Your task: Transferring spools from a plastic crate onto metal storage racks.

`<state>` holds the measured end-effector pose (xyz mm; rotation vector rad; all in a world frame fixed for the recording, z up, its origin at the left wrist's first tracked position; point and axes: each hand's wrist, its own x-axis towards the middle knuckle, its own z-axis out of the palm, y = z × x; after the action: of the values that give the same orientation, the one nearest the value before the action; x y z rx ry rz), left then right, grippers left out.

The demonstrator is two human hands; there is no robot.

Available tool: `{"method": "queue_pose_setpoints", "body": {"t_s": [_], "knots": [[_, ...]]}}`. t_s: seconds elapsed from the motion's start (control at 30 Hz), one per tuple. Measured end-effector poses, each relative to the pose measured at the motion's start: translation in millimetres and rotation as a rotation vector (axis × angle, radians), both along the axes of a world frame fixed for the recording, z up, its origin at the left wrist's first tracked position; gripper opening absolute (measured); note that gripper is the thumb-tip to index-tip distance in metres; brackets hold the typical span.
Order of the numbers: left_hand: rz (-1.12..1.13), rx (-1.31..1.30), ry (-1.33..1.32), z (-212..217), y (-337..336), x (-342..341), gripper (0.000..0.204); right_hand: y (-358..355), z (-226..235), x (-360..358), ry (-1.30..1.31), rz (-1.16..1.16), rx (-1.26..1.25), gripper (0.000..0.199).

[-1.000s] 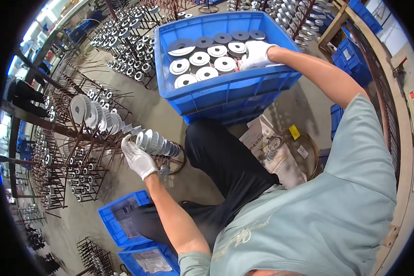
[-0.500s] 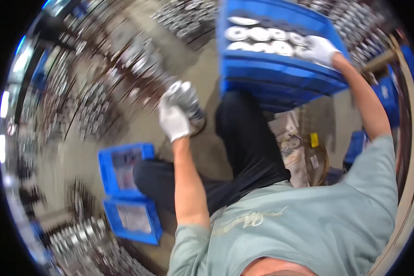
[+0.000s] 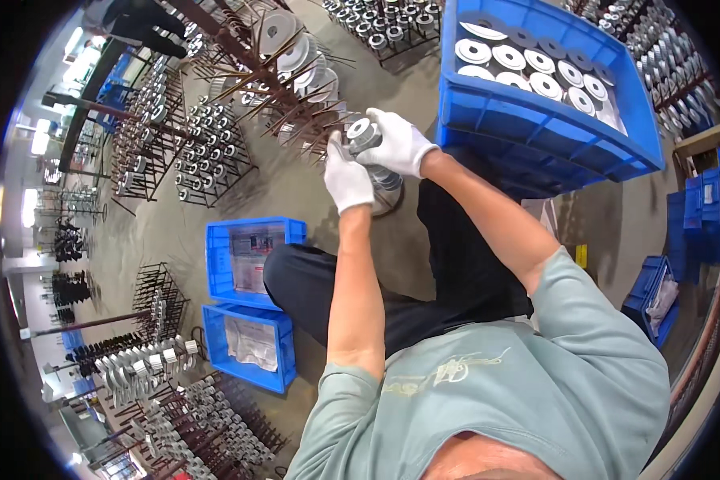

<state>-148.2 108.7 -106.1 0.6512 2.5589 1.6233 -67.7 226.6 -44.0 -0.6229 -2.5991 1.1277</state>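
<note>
In front of my knees, both white-gloved hands meet at a grey flanged metal ring (image 3: 362, 130) with a hole through its middle. My right hand (image 3: 398, 146) is closed around its right side. My left hand (image 3: 349, 178) is closed at its left side, fingertips pointing up; the glove hides part of the grip. Just beyond stands a brown rack (image 3: 316, 120) with thin pins sticking out, bearing large pale metal discs (image 3: 298, 53). Below my right hand, more grey round metal parts (image 3: 386, 179) are partly covered.
A large blue crate (image 3: 528, 112) of round metal parts stands at the upper right. Two smaller blue crates (image 3: 292, 232) sit left of my knee. Several pin racks (image 3: 208, 152) loaded with metal parts fill the left side. Blue bins (image 3: 700, 216) line the right edge.
My right hand has left the large blue crate and come left to meet my left hand at the flanged ring. My left hand has moved right and upward in view.
</note>
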Motion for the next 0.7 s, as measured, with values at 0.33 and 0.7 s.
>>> {"method": "queue_pose_setpoints", "body": {"t_s": [0.33,0.7], "knots": [[-0.004,-0.163,0.031,-6,-1,10,0.035,1,-30,-19,0.202,-0.024,-0.091,0.086],[-0.064,-0.380,-0.299,18,17,-17,0.025,3,-24,-14,0.260,-0.006,0.028,0.081]]}}
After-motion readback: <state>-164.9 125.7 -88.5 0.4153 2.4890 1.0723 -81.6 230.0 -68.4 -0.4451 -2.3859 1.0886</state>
